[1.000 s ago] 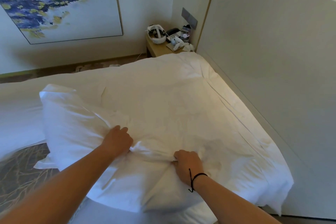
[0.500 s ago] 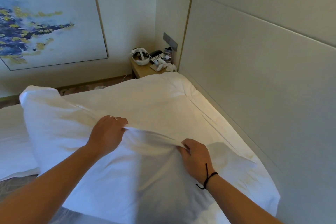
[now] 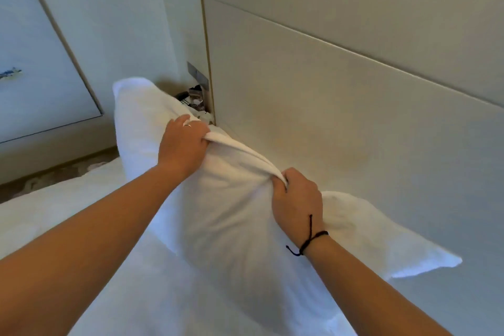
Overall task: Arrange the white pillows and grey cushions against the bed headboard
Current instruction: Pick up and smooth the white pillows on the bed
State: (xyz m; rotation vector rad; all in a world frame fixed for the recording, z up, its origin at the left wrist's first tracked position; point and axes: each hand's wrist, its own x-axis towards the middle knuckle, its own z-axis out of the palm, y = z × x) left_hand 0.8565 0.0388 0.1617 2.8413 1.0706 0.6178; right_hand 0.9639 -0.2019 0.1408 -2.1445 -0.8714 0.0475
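Your left hand (image 3: 183, 144) and right hand (image 3: 297, 203) each bunch the top edge of a white pillow (image 3: 231, 226), holding it upright above the bed (image 3: 54, 210), close to the padded headboard (image 3: 354, 117). A black cord (image 3: 308, 240) circles your right wrist.

Left hand (image 3: 183, 146) fingertips buried in the bunched top edge of the white pillow (image 3: 229, 215), can't see them. Right hand (image 3: 297, 203) fingertips likewise tucked into the fabric. Pillow's near bottom edge cut off by the frame and by the forearms. Pillow hides most of the bedside clutter (image 3: 195, 99) at the far corner; items too small and dark to identify. Painting (image 3: 41, 68) cut by left edge. Headboard (image 3: 354, 117) runs off right and top. Whether the pillow touches the headboard: can't tell.
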